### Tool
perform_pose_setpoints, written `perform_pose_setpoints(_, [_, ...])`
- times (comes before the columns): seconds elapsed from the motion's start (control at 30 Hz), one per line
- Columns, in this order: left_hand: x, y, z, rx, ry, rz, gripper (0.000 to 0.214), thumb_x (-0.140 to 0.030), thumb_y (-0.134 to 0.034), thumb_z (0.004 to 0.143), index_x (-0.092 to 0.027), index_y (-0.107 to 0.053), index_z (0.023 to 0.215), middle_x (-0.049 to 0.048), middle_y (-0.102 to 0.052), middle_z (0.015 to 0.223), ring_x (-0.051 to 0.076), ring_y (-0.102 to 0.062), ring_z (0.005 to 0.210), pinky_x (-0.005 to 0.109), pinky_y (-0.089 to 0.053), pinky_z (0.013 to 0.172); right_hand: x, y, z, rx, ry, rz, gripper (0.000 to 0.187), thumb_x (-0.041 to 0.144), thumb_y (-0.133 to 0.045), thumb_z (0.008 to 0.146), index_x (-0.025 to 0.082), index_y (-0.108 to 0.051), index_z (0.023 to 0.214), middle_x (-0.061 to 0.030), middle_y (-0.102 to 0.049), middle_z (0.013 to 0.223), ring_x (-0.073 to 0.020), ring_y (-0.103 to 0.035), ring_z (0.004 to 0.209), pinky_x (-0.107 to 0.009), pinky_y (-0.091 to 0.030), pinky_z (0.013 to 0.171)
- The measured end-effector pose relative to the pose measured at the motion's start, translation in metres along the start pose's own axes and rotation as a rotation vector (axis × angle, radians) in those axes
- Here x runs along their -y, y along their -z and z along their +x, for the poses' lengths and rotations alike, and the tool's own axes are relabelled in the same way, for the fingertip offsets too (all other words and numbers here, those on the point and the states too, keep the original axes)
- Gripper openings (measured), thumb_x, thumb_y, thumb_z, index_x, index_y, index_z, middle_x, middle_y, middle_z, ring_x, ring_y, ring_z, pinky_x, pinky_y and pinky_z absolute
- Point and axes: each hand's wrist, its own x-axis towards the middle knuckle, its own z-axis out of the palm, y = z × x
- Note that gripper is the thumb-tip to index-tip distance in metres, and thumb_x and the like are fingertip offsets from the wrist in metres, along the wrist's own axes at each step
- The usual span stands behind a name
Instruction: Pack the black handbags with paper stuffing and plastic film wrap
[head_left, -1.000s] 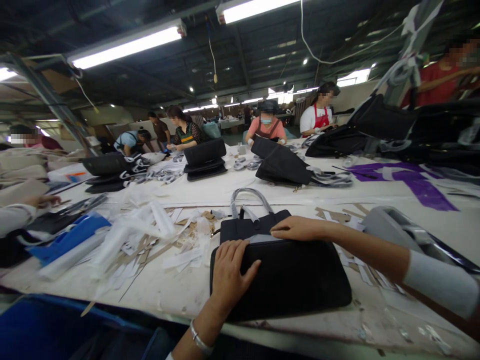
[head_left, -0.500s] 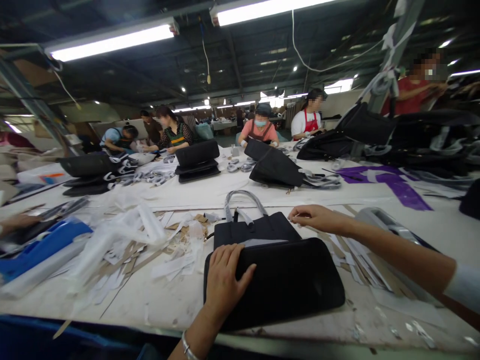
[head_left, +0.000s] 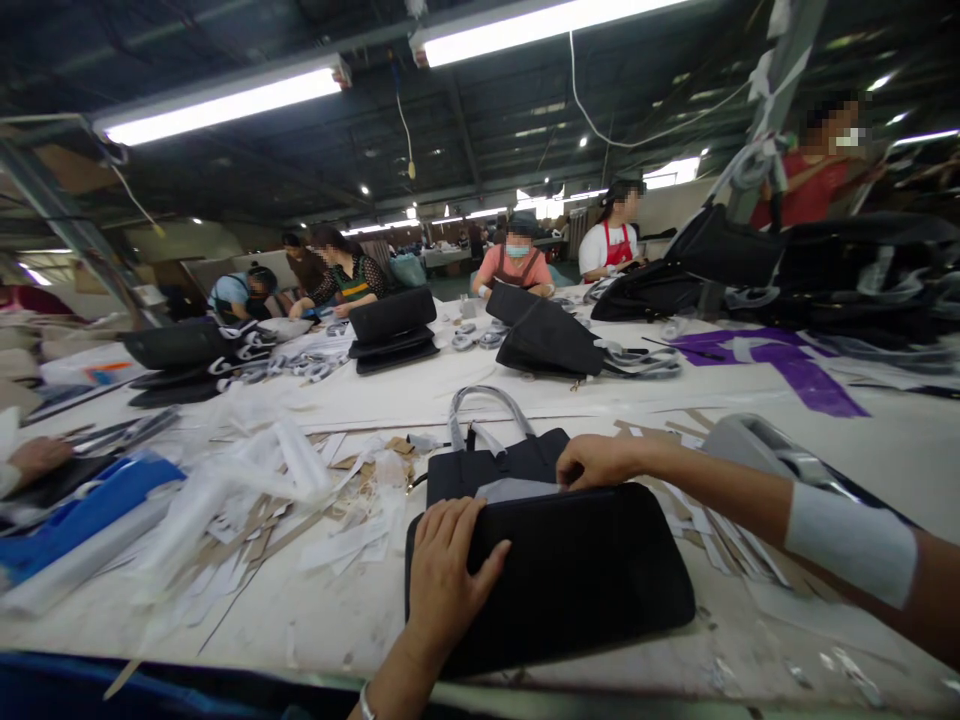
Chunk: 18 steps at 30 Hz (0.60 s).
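Note:
A black handbag (head_left: 570, 580) lies on the table in front of me, its flat base side towards me. Its two handles (head_left: 491, 400), wrapped in clear film, stand up at the far side. Light grey-white sheet material (head_left: 517, 488) shows at the bag's opening. My left hand (head_left: 446, 565) lies on the bag's near left part, fingertips at the top edge and thumb spread apart. At the opening's right end, beside the sheet material, is my right hand (head_left: 592, 460), its fingers curled closed. Its fingertips are partly hidden, so I cannot see what is between them.
Paper and film scraps (head_left: 277, 480) cover the table on the left, beside a blue item (head_left: 90, 500). Card strips (head_left: 720, 515) and a grey tool (head_left: 757, 450) lie right. Black bags (head_left: 551, 335) stand farther back. A co-worker's hand (head_left: 41, 455) is at far left; other people work opposite.
My right hand has moved left and down from beside the bag to its opening, and its fingers have curled in. My left hand stays on the bag.

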Motion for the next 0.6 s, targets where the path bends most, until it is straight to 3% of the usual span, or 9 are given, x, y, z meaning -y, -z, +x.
perform_pose_setpoints(0.1, [0.001,-0.001,0.000,0.008,0.006,-0.012,0.041,-0.038,-0.061,0.089,-0.019,-0.055,0.125,0.0100,-0.065,0.116,0.028,-0.058,0.111,0.046,-0.044,0.100,0.000,0.001,-0.013,-0.195,0.014,0.060,0.032,0.045,-0.065,0.073,0.019,-0.077,0.086,-0.0039,-0.074,0.083,-0.0216,-0.065,0.079,-0.029,-0.046,0.072])
perform_pose_setpoints(0.2, [0.003,-0.002,0.000,0.011,0.010,-0.022,0.041,-0.038,-0.061,0.089,-0.019,-0.054,0.125,0.0096,-0.065,0.116,0.027,-0.058,0.111,0.047,-0.043,0.100,-0.013,0.005,-0.042,-0.496,-0.057,0.150,0.038,0.053,-0.059,0.078,0.019,-0.074,0.088,-0.0037,-0.073,0.084,-0.0226,-0.065,0.082,-0.030,-0.047,0.074])
perform_pose_setpoints(0.3, [0.004,-0.003,0.000,0.013,0.009,-0.026,0.041,-0.038,-0.061,0.089,-0.019,-0.054,0.125,0.0095,-0.065,0.117,0.027,-0.058,0.111,0.047,-0.043,0.100,-0.043,0.002,-0.082,-0.801,-0.308,0.180,0.039,0.053,-0.054,0.083,0.020,-0.071,0.091,-0.0043,-0.073,0.083,-0.0228,-0.067,0.077,-0.032,-0.049,0.072])
perform_pose_setpoints(0.37, [0.005,-0.004,0.000,0.010,0.003,-0.025,0.041,-0.038,-0.061,0.090,-0.019,-0.054,0.125,0.0098,-0.065,0.117,0.028,-0.058,0.111,0.046,-0.043,0.100,-0.061,-0.006,-0.110,-0.938,-0.482,0.016,0.038,0.049,-0.051,0.085,0.020,-0.070,0.099,-0.0070,-0.073,0.087,-0.0250,-0.067,0.075,-0.036,-0.050,0.072])
perform_pose_setpoints(0.43, [0.005,-0.005,0.001,0.006,0.000,-0.024,0.041,-0.039,-0.061,0.090,-0.019,-0.054,0.125,0.0100,-0.065,0.116,0.028,-0.058,0.110,0.047,-0.043,0.100,-0.069,-0.019,-0.132,-1.020,-0.580,-0.248,0.042,0.045,-0.047,0.087,0.018,-0.066,0.113,-0.0120,-0.073,0.098,-0.0296,-0.068,0.081,-0.042,-0.051,0.074])
perform_pose_setpoints(0.5, [0.006,-0.005,0.001,0.005,-0.004,-0.021,0.041,-0.040,-0.061,0.090,-0.019,-0.054,0.125,0.0100,-0.065,0.116,0.028,-0.058,0.110,0.047,-0.043,0.099,-0.061,-0.035,-0.143,-1.058,-0.561,-0.431,0.046,0.041,-0.040,0.091,0.018,-0.060,0.126,-0.0152,-0.070,0.113,-0.0330,-0.067,0.091,-0.046,-0.051,0.079])
perform_pose_setpoints(0.6, [0.006,-0.005,0.001,0.012,-0.005,-0.017,0.042,-0.040,-0.061,0.089,-0.020,-0.055,0.125,0.0099,-0.065,0.116,0.029,-0.058,0.110,0.046,-0.043,0.099,-0.035,-0.051,-0.134,-0.948,-0.296,-0.395,0.042,0.037,-0.036,0.096,0.023,-0.062,0.126,-0.0107,-0.066,0.124,-0.0307,-0.064,0.107,-0.046,-0.049,0.093])
